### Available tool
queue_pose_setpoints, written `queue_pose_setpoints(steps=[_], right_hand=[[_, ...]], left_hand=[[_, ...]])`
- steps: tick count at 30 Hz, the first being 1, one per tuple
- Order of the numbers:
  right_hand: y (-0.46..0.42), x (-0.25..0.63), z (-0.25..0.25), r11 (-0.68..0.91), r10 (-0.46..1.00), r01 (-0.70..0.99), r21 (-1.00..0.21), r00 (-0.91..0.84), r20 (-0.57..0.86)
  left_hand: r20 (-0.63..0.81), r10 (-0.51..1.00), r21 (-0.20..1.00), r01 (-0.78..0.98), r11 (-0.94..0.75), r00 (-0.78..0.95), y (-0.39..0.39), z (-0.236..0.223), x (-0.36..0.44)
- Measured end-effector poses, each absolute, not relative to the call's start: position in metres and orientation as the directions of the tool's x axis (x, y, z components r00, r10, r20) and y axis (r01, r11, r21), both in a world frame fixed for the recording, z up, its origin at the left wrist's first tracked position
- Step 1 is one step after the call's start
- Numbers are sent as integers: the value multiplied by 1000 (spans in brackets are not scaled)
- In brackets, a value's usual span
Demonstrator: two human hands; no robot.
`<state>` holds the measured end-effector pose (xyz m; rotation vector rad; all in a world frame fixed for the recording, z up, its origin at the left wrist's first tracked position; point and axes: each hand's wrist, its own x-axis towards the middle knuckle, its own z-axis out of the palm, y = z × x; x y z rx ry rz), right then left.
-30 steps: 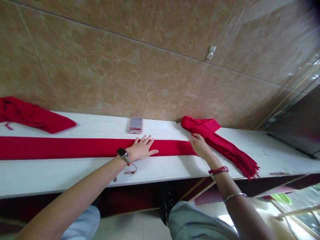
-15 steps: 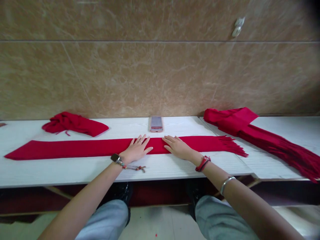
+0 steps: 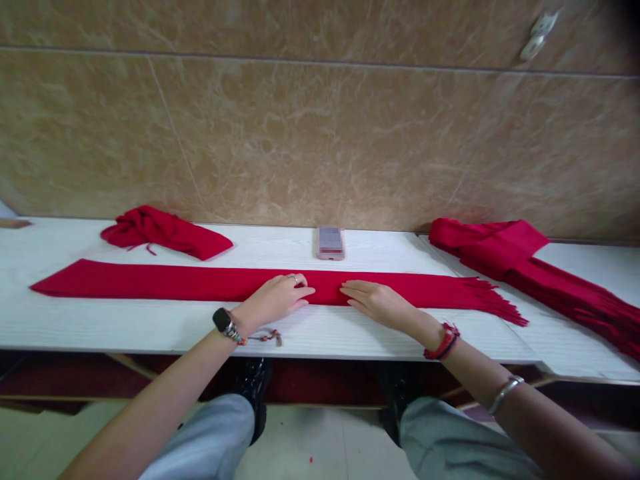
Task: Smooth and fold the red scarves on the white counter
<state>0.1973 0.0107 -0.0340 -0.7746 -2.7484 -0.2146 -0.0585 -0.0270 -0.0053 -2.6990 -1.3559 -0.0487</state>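
Observation:
A long red scarf [image 3: 165, 282] lies flat and folded lengthwise, with a pointed left end and a fringe at its right end. Resting on its middle, my left hand [image 3: 274, 300] has half-bent fingers, with a gap between thumb and forefinger. My right hand [image 3: 380, 303] touches the scarf a little further right, its fingers stretched out and close together. Neither hand visibly grips the cloth. Bare scarf shows between the two hands.
A crumpled red cloth [image 3: 167, 230] lies at the back left of the white table [image 3: 125, 327]. A phone [image 3: 331, 243] lies near the tiled wall [image 3: 300, 147]. Another red fringed scarf [image 3: 505, 250], loosely folded over, stretches along the right side.
Both hands lay flat with fingers spread. The left fingers have since bent, and the right fingers have come together. The hands are slightly further apart; the view has shifted and tilted.

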Motion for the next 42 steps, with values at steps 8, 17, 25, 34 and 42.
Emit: queue_pose_setpoints(steps=[8, 17, 25, 34, 42], right_hand=[[9, 204, -28, 845, 365, 459, 276, -870, 330], [4, 214, -28, 862, 344, 445, 244, -866, 364], [4, 214, -20, 879, 410, 470, 79, -830, 380], [23, 139, -26, 756, 613, 652, -54, -676, 408], [24, 113, -52, 822, 516, 552, 138, -826, 228]], left_hand=[[147, 721, -230, 732, -641, 678, -29, -2, -52], [149, 666, -285, 676, -679, 731, -27, -6, -54], [123, 695, -15, 702, -712, 708, -22, 3, -60], [129, 926, -27, 935, -355, 355, -14, -28, -89], [55, 968, -2, 969, -245, 245, -32, -30, -117]])
